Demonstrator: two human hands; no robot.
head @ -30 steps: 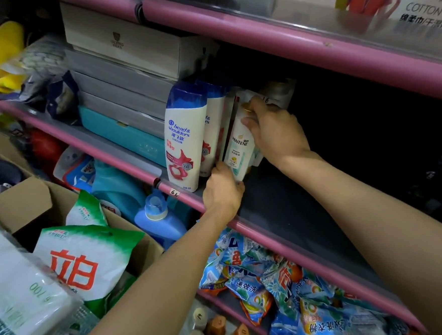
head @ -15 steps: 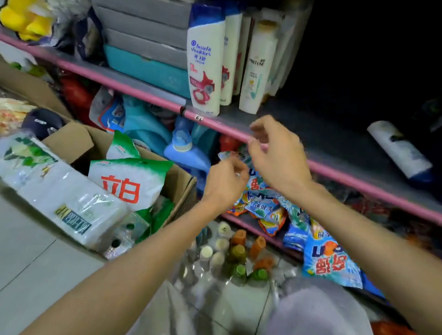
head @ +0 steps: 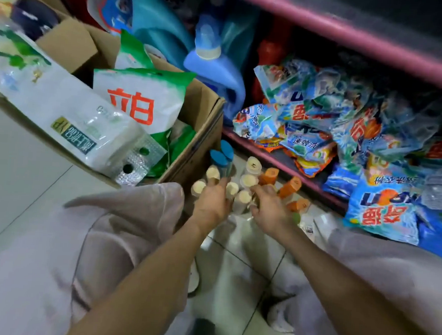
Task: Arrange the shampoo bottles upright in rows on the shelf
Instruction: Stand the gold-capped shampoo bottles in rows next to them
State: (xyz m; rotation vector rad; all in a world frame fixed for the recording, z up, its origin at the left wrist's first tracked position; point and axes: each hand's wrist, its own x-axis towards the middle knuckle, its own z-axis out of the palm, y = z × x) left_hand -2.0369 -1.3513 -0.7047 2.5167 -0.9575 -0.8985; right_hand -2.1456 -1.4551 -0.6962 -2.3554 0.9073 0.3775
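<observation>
Cream-capped shampoo bottles (head: 242, 195) upright on floor, left hand (head: 212, 203) and right hand (head: 269, 210) among them, grips unclear

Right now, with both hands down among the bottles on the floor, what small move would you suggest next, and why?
Probably close the left hand round one cream-capped bottle and lift it: both hands, right hand too, reach the cluster, but no grip shows.
</observation>
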